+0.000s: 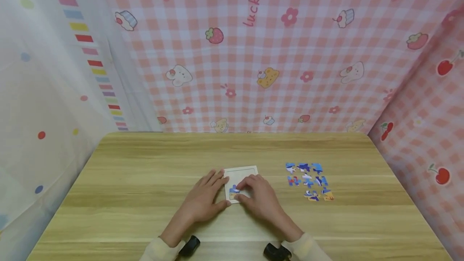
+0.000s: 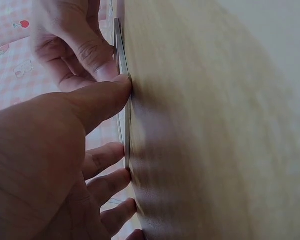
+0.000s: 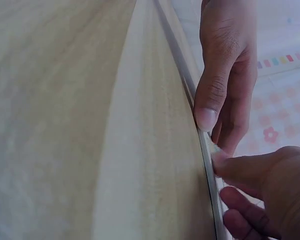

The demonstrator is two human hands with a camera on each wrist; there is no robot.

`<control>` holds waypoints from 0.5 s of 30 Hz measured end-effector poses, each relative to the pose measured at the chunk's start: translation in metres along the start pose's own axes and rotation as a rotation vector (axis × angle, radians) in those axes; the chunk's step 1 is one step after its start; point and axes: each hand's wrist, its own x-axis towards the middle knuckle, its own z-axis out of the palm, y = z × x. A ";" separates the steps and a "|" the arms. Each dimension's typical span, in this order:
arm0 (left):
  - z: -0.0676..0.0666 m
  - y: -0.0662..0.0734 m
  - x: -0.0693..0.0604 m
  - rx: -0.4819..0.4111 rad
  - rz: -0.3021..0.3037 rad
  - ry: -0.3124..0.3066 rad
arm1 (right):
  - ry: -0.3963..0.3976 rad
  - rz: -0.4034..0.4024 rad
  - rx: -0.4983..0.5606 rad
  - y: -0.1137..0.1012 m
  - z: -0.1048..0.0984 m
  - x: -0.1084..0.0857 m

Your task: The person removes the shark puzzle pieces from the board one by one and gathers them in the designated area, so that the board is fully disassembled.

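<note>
A white puzzle tray (image 1: 238, 171) lies flat on the wooden table in front of me. In its lower left corner is a blue and sandy-yellow jigsaw piece (image 1: 233, 191). My right hand (image 1: 262, 198) reaches over the tray and pinches that piece between thumb and index finger. Along the tray's left side my left hand (image 1: 204, 198) rests, fingers extended, thumb near the bottom corner. In the left wrist view, the left thumb (image 2: 102, 97) and fingers touch the tray's thin edge. The right thumb (image 3: 240, 170) shows over the tray in the right wrist view; the piece is hidden there.
Several loose jigsaw pieces (image 1: 308, 179), blue, white and yellow, lie in rough rows on the table (image 1: 145, 172) right of the tray. A pink checked cloth (image 1: 239, 59) hangs behind the table's far edge, with more cloth at both sides.
</note>
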 end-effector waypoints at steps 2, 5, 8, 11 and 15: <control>0.000 -0.001 0.000 -0.002 -0.001 0.002 | 0.019 0.012 0.032 -0.001 0.000 0.001; -0.001 -0.001 0.000 -0.003 0.009 0.006 | 0.029 0.036 0.106 -0.001 0.001 0.002; 0.000 -0.002 0.000 -0.004 0.022 0.006 | 0.023 0.033 0.168 -0.001 0.000 0.003; 0.000 -0.002 0.000 0.002 0.027 0.003 | 0.005 0.024 0.200 -0.001 -0.002 0.004; 0.000 -0.002 0.001 0.013 0.024 -0.005 | -0.013 0.004 0.194 0.000 -0.005 0.004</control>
